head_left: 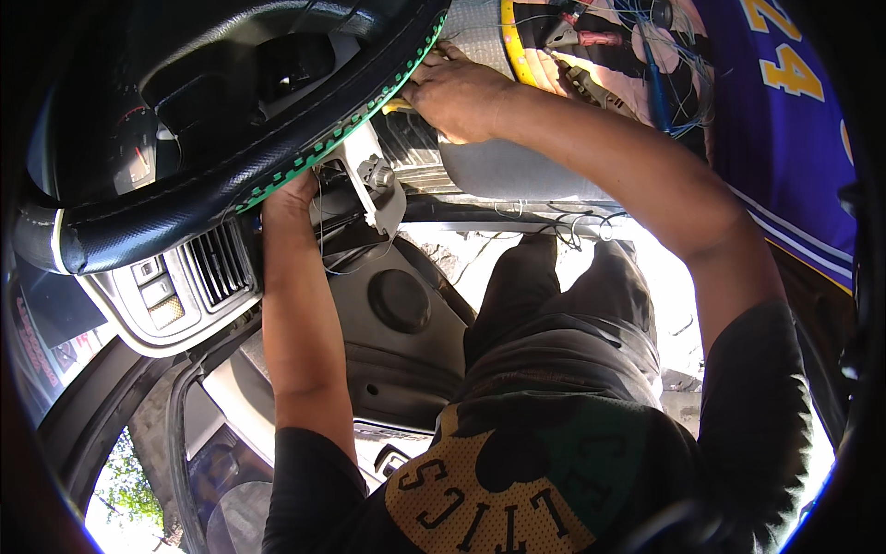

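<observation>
My left hand [293, 191] reaches up under the steering wheel [157, 222], past the side air vent [220, 266]. Only the wrist and the back of that hand show; the rim hides its fingers. Beyond the rim, my right hand [454, 97] is closed, its fingers bent near the green-stitched edge. A small yellow piece [397, 106] pokes out beneath it, too covered to name. Between the two hands hangs a pale metal bracket [369, 175] from the opened lower dash, with a thin wire [323, 231] beside it.
At the top right, a yellow-edged patterned cloth [544, 78] carries loose wires, a blue screwdriver [657, 88] and other hand tools. A purple jersey cloth [775, 138] drapes at the right. Below lies the door panel with a round speaker cover [399, 300]; dark wires [577, 226] dangle along the sill.
</observation>
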